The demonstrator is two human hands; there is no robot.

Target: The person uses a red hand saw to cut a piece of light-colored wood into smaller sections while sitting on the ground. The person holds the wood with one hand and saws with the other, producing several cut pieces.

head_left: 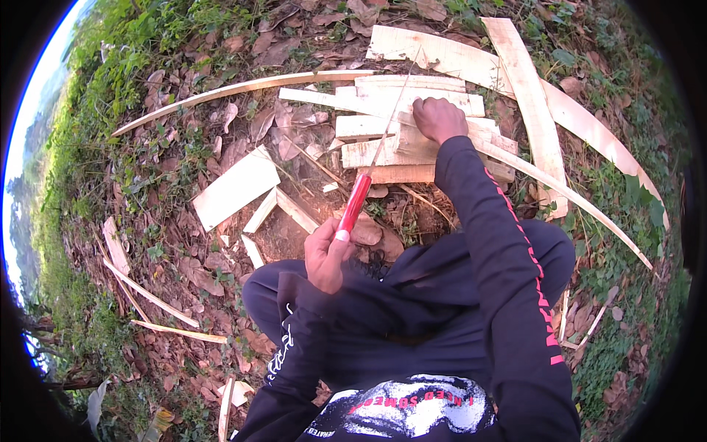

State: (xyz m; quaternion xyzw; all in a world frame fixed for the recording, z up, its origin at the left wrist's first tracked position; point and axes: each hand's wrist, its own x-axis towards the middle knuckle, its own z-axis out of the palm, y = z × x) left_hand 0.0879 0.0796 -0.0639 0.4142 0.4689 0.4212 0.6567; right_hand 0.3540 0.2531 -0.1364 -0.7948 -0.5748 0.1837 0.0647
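My left hand [324,258] is closed, with the fingers wrapped round the red handle of a long, thin-bladed tool [355,206]. The blade points away from me and crosses the long wooden strip [346,101]; seen nearly edge-on, it does not show whether it has teeth. My right hand [440,119] is closed at the strip, just right of the blade, and appears to grip it. Beneath both lies a stack of short pale wood pieces [383,153]. The strip runs across the stack and out to the right on a slant.
Long boards [526,110] lie crossed at the far right, and a curved-looking batten [243,87] at the far left. A square board piece [237,188] and small offcuts [294,210] lie left of the stack. Thin slats [151,295] rest among dry leaves and weeds.
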